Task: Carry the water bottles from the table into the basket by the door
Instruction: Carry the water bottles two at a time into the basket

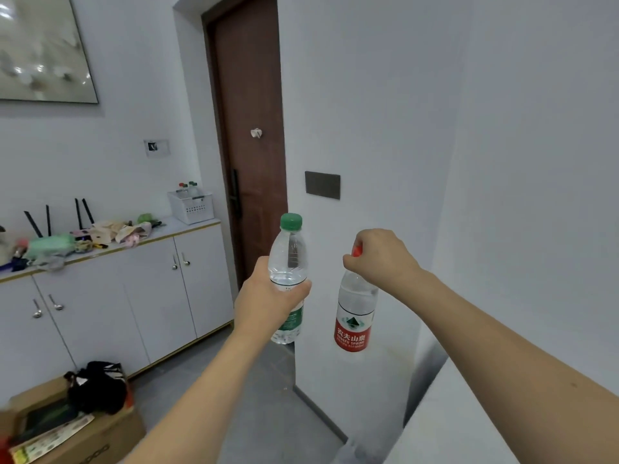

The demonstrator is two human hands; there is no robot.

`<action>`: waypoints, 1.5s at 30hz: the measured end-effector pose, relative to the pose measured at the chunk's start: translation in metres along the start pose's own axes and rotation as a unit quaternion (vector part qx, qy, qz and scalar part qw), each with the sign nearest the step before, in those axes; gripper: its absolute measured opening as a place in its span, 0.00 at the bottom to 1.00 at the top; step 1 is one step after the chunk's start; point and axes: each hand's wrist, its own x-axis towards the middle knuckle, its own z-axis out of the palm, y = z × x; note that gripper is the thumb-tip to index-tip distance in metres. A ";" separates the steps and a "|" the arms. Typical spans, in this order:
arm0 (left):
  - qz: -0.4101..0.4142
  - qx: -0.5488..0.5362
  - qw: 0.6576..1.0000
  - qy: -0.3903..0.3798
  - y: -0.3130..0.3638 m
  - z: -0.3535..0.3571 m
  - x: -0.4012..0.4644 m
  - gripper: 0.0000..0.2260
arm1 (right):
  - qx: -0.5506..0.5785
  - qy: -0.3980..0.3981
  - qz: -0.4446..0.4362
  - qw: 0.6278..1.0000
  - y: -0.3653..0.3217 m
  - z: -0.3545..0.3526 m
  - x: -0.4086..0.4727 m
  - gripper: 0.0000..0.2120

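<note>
Even, soft indoor light, cool grey-white cast; no visible lamp or window. Walls evenly lit, with a dimmer band at the far right edge. Shadows faint: a soft one under the cabinet (pixel 134 296) top edge, another in the recess low at right. Glare patches on the glass of the picture (pixel 40 48), upper left, washing out its content. Small highlights on the clear bottles. Wide-angle distortion strong: door (pixel 251 128) frame and wall corners lean and bow, forearms stretched toward the bottom edge. Overall slightly soft, compression smear on far clutter. Box (pixel 67 430) at bottom left blurred, worst in the corner.
</note>
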 end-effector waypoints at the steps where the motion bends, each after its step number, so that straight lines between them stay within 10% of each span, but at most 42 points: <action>1: 0.004 0.003 1.000 0.000 -0.010 -0.011 0.016 0.23 | 0.002 -0.003 0.002 1.000 -0.013 0.009 0.013 0.07; 45: -0.023 -0.059 0.997 0.036 -0.382 -0.141 0.714 0.27 | 0.084 0.022 -0.012 0.996 -0.320 0.369 0.674 0.10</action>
